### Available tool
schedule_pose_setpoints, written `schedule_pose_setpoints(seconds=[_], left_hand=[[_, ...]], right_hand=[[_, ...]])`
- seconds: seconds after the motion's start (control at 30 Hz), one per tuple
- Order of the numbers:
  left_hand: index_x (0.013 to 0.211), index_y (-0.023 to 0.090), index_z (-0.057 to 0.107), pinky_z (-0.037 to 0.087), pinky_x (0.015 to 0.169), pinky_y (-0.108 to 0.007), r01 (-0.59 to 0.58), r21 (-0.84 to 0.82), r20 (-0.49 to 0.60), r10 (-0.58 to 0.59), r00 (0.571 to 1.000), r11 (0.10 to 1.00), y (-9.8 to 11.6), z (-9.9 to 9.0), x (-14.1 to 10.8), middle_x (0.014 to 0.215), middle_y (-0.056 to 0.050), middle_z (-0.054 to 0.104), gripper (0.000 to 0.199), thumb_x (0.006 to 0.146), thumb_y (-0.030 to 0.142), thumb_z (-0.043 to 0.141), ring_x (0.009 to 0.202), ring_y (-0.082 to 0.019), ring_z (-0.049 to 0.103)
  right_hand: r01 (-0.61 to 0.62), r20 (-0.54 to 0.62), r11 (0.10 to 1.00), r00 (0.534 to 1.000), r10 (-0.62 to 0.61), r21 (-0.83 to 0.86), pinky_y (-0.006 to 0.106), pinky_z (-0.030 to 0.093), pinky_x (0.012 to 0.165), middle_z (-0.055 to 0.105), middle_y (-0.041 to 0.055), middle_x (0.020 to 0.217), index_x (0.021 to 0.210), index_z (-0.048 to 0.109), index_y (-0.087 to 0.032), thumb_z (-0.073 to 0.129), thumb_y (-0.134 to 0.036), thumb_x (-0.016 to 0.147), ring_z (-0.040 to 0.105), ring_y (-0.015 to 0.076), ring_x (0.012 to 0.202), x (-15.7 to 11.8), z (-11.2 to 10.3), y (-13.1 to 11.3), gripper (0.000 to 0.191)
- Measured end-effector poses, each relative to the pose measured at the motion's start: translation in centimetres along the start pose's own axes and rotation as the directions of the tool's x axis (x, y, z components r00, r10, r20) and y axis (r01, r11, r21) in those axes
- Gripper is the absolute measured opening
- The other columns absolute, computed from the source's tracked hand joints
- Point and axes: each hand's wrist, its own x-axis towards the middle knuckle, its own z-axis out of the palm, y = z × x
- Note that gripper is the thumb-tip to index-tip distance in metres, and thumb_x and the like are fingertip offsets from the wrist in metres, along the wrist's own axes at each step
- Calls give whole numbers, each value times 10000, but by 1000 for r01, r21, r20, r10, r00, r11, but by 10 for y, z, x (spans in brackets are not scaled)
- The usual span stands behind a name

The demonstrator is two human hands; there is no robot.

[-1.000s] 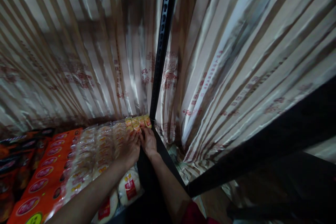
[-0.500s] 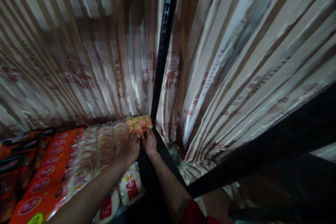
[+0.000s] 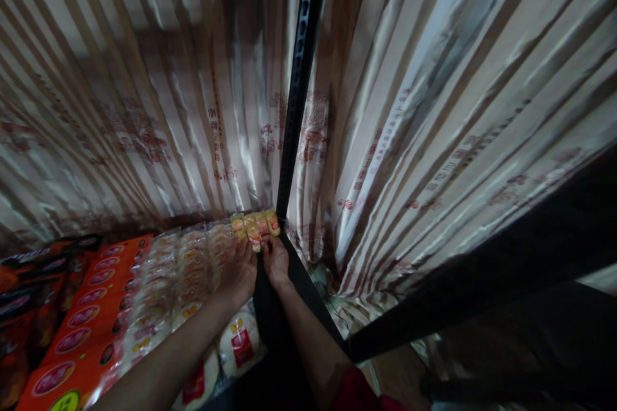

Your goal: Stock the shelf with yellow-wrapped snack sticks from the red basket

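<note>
Small yellow snack packets (image 3: 263, 221) stand in a short row at the back corner of the dark shelf. One yellow packet (image 3: 254, 241) sits in front of that row, between my hands. My left hand (image 3: 238, 276) reaches over the clear-wrapped round cakes, its fingers stretched toward this packet's left side. On the other side is my right hand (image 3: 276, 262), fingers bent and a little apart, close to the packet's lower right edge. Whether the fingertips touch it is hard to see in the dim light. Large white wrapped cakes (image 3: 241, 340) with red labels lie below my left forearm.
Orange printed packs (image 3: 81, 314) and dark orange-black bags (image 3: 43, 289) fill the shelf's left. Rows of clear-wrapped cakes (image 3: 161, 282) lie beside them. A black perforated post (image 3: 301, 64) rises at the corner, before pleated curtains (image 3: 193, 109). A black beam (image 3: 457, 276) crosses at right.
My fingers have loosened and drawn slightly apart around the front yellow packet, which now shows more fully. The other packs stay where they were.
</note>
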Motion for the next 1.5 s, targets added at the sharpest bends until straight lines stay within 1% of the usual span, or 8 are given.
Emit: schedule_pose_setpoints(seconds=[0.13, 0.27, 0.53, 0.77, 0.87, 1.03, 1.17, 1.5], left_hand=[[1168, -20, 568, 184, 1121, -467, 36, 11, -1, -36, 999, 999, 2, -3, -4, 1265, -235, 539, 454, 775, 65, 356, 1270, -309, 415], [1073, 4, 634, 205, 1106, -474, -1, 12, -27, 1, 1000, 1000, 1, -4, -4, 1137, -223, 604, 404, 779, 65, 364, 1193, -310, 477], [1136, -13, 602, 187, 1126, -485, 25, -34, 17, -24, 1000, 999, -4, 2, -2, 1324, -234, 493, 420, 831, 74, 326, 1317, -308, 358], [1108, 63, 636, 166, 1133, -522, 6, -145, -68, -16, 998, 989, -7, 4, -2, 1280, -197, 549, 420, 751, 91, 416, 1293, -297, 397], [1182, 57, 590, 165, 1135, -513, 76, -167, -120, -97, 988, 983, -10, -2, 0, 1312, -192, 525, 463, 754, 121, 424, 1294, -300, 393], [1300, 5, 468, 127, 1134, -500, 214, -142, -208, -240, 948, 967, -26, -9, 7, 1356, -214, 474, 525, 801, 140, 382, 1316, -315, 357], [1263, 43, 516, 164, 1108, -523, 216, -144, -165, -238, 957, 966, -37, -6, 15, 1289, -197, 545, 488, 813, 93, 334, 1267, -313, 423], [1287, 63, 479, 268, 1094, -386, 204, -339, -120, -257, 959, 918, -44, 4, 31, 1299, -158, 550, 490, 822, 67, 326, 1212, -202, 497]], right_hand=[[45, 34, 999, 998, -45, 15, 291, 468, 810, 648, 40, 901, 927, 631, -194, 443, -124, 802, 594, 173, 850, -1, 0, 1, 237], [69, 49, 998, 996, -69, 12, 293, 459, 862, 645, 50, 982, 1016, 640, -203, 438, -118, 818, 587, 172, 932, -1, 0, 2, 295], [65, 100, 995, 993, -57, -78, 298, 491, 811, 633, 48, 948, 1071, 623, -214, 537, -230, 821, 599, 173, 858, -4, -3, -2, 265], [205, 269, 968, 950, -162, -143, 356, 449, 938, 575, 88, 1096, 1292, 475, -204, 632, -216, 733, 533, 225, 1057, -11, -15, -6, 581], [221, 296, 956, 942, -158, -192, 372, 436, 960, 543, 102, 1143, 1331, 435, -195, 659, -227, 718, 501, 245, 1097, -16, -15, -6, 654], [210, 245, 943, 959, -146, -260, 420, 420, 973, 526, 137, 1188, 1348, 411, -167, 682, -250, 727, 464, 281, 1139, -19, -8, -7, 682], [187, 212, 936, 969, -126, -297, 432, 436, 942, 548, 152, 1147, 1293, 472, -148, 703, -256, 719, 487, 293, 1084, -19, -3, -10, 628], [154, 137, 953, 983, -121, -261, 439, 427, 962, 546, 151, 1133, 1284, 467, -135, 666, -181, 731, 488, 291, 1077, -22, 8, -10, 589]])
